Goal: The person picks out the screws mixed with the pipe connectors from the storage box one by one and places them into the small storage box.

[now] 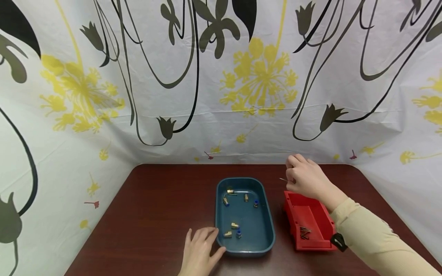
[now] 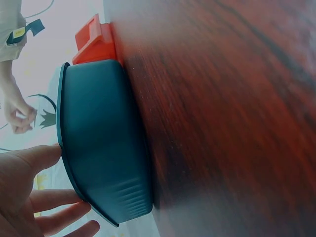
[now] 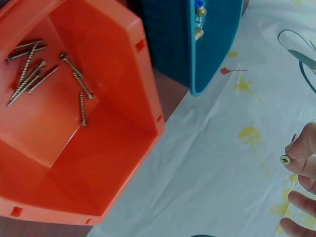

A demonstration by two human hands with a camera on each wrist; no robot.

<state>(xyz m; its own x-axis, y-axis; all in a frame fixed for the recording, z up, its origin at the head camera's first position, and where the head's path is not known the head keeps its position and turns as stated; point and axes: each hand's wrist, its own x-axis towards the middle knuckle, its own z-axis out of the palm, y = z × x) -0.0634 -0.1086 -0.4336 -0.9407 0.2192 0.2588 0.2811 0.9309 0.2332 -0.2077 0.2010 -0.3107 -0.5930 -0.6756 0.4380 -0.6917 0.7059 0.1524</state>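
Observation:
My right hand [image 1: 305, 174] is raised over the far end of the red bin [image 1: 326, 245]. It pinches a screw [image 3: 285, 159] between thumb and forefinger, the cross-slotted head showing in the right wrist view. Several brass-coloured screws [image 3: 29, 74] lie loose in the bin. My left hand [image 1: 202, 249] touches the near left rim of the blue tray [image 1: 253, 239] with thumb and extended fingertips. Small brass fittings, some with blue ends, lie scattered in that tray, including a brass fitting [image 1: 228, 234] near the left hand. A thin screw [image 1: 233, 194] lies among the far ones.
Both containers stand side by side on a dark red-brown wooden table [image 1: 165, 214], the red bin to the right of the tray. A white cloth [image 1: 214, 99] with a plant pattern hangs behind and at the sides of the table.

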